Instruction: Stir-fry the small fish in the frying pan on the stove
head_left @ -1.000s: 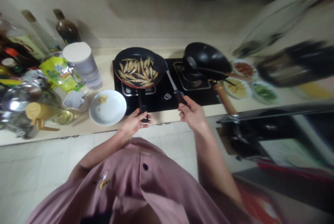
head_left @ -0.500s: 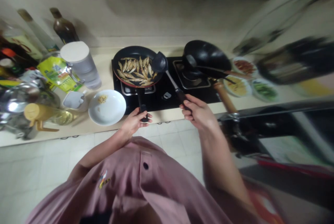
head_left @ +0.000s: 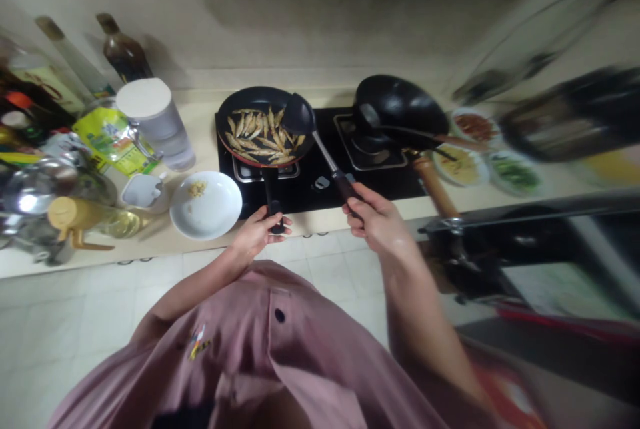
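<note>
My left hand (head_left: 259,230) is closed around the black handle of a frying pan (head_left: 270,182), which rests on the left burner. Several small browned fish (head_left: 257,132) lie spread across the pan's bottom. In my right hand (head_left: 373,216) is the dark grip of a spatula (head_left: 330,159). Its black head reaches over the right side of the pan and hides part of the fish; whether it touches them I cannot tell. A white plate (head_left: 220,216) with a little chopped, pale yellow food (head_left: 197,188) stands just left of the pan handle.
A black wok (head_left: 400,106) with a wooden handle sits at the right burner, a ladle across it. Small plates of red (head_left: 475,128), yellow (head_left: 457,166) and green (head_left: 515,172) food stand beyond. Left are a water pitcher (head_left: 155,122), an oil bottle (head_left: 95,219) and a dark bottle (head_left: 123,49).
The spatula's head has shifted slightly left, further over the pan and the fish, as my right hand tilted its handle. My left hand and the pan look unchanged.
</note>
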Tool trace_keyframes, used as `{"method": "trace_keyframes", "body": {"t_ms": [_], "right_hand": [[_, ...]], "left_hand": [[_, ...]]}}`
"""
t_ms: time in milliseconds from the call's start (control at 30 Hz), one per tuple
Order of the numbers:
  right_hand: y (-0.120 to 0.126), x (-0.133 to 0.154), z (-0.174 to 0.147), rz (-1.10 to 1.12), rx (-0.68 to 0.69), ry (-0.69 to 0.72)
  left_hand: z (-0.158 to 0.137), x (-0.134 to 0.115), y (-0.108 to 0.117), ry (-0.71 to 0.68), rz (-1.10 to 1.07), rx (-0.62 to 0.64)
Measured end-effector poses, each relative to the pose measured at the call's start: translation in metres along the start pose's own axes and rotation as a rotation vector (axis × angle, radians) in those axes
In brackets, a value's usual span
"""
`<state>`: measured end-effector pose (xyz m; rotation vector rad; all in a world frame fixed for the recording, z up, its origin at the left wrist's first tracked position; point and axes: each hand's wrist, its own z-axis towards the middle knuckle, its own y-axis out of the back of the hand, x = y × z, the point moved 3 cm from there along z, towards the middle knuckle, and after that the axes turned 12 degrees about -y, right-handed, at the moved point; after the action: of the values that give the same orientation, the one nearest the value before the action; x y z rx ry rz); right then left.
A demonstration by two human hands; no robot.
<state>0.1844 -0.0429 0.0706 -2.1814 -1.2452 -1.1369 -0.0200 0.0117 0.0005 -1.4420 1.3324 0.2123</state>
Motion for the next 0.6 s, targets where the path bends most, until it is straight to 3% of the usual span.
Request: {"method": "trace_keyframes", "body": {"t_ms": [367, 600], "right_hand": [[0.006, 0.001, -0.005, 0.019, -0.04, 0.006], [0.006, -0.006, 0.011, 0.007, -0.046, 0.001]], "left_hand": [[0.003, 0.005, 0.003, -0.017, -0.004, 0.011], [0.002, 0.006, 0.003, -0.022, -0.008, 0.011]]}}
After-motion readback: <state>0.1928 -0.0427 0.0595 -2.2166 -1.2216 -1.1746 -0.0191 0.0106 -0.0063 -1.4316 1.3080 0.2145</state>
